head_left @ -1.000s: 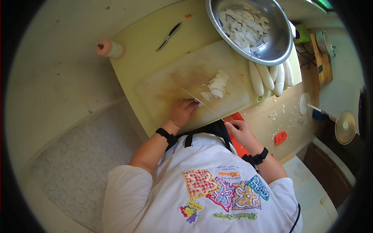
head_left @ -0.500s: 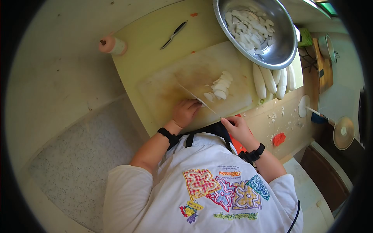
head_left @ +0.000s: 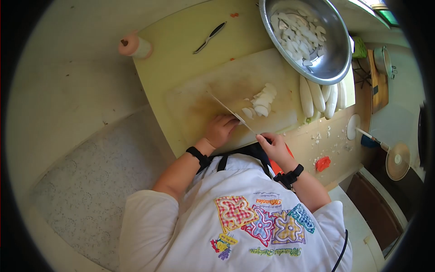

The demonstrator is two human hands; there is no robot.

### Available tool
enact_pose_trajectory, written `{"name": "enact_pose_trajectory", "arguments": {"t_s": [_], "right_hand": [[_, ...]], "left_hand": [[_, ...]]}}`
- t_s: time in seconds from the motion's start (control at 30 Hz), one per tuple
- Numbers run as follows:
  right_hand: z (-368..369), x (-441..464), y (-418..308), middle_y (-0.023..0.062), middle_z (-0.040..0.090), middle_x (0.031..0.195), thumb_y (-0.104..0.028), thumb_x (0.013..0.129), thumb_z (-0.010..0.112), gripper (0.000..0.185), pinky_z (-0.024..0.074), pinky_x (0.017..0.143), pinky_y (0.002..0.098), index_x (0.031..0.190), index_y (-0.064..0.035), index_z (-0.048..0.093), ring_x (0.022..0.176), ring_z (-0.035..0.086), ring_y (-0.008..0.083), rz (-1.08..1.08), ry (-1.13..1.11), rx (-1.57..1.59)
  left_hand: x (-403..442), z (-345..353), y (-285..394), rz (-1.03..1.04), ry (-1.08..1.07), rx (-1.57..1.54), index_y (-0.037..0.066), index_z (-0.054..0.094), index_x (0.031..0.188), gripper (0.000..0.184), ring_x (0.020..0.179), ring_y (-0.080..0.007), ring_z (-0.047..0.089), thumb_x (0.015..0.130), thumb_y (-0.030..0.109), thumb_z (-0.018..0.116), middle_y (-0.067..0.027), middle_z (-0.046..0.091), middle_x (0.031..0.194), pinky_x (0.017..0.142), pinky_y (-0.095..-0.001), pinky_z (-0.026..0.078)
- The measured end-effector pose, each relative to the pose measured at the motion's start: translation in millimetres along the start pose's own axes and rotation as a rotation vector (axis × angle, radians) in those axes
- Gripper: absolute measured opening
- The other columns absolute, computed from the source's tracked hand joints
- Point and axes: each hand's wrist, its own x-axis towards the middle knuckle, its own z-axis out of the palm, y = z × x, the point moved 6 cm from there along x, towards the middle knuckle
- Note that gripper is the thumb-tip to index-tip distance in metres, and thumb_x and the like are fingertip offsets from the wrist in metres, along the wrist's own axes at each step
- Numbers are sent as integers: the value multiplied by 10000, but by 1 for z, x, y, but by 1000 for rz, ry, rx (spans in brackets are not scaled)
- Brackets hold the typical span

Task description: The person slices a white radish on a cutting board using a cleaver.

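My right hand (head_left: pixel 275 146) grips a kitchen knife (head_left: pixel 226 109) by its handle, the long blade slanting away to the upper left across the cutting board (head_left: pixel 190 88). On the near side of the blade, my left hand (head_left: pixel 220 130) has its fingers curled round a white radish end, mostly hidden beneath them. Past the blade lies a row of overlapping white radish slices (head_left: pixel 263 99), with a few loose ones near the edge of the knife.
A large steel bowl (head_left: pixel 337 59) with cut white pieces (head_left: pixel 299 36) stands at the upper right. Several whole peeled radishes (head_left: pixel 306 97) lie below it. A peeler (head_left: pixel 210 38) and a pink-lidded container (head_left: pixel 136 46) are on the far side. Scraps and a red bag (head_left: pixel 322 163) lie on the floor.
The whole view has shifted slightly, moving the table things a little right. Both hands stay at the knife and radish, with only a small shift of the blade.
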Motion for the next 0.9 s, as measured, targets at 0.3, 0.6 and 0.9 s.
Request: {"name": "enact_pose_trajectory", "arguments": {"t_s": [0.3, 0.6, 0.9], "right_hand": [[4, 29, -16, 88, 613, 642, -376, 955, 650, 443, 434, 567, 316, 896, 62, 690, 602, 510, 123, -7, 106, 21], [-4, 25, -43, 151, 608, 633, -365, 841, 713, 378, 476, 586, 379, 800, 8, 676, 595, 605, 255, -196, 174, -237], [-19, -24, -75, 141, 687, 795, -298, 770, 701, 254, 530, 681, 453, 891, -76, 687, 748, 669, 339, -566, 273, -698]], "left_hand": [[7, 0, 3, 11, -70, 11, 145, 729, 931, 156, 848, -215, 617, 779, 141, 695, 11, 679, 985, 733, -382, 501], [10, -31, 25, 11, -170, 71, 99, 717, 961, 181, 896, -279, 602, 788, 149, 700, -58, 678, 978, 767, -402, 506], [39, -141, 104, -17, 213, 156, 74, 660, 1078, 290, 1099, -337, 535, 797, 104, 727, -116, 630, 1156, 964, -452, 424]]}}
